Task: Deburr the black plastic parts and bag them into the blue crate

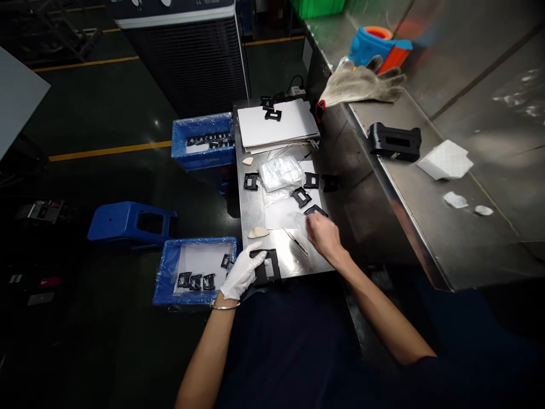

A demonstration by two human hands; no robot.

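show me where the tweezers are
In the head view, the tweezers lie on the steel table near its front edge, just left of the bare right hand, with the black frame in the white-gloved left hand further left.

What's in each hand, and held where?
The gloved left hand holds a black plastic frame by its left edge, fingers on top. The bare right hand shows nothing held, but its palm side is hidden, so cannot tell.
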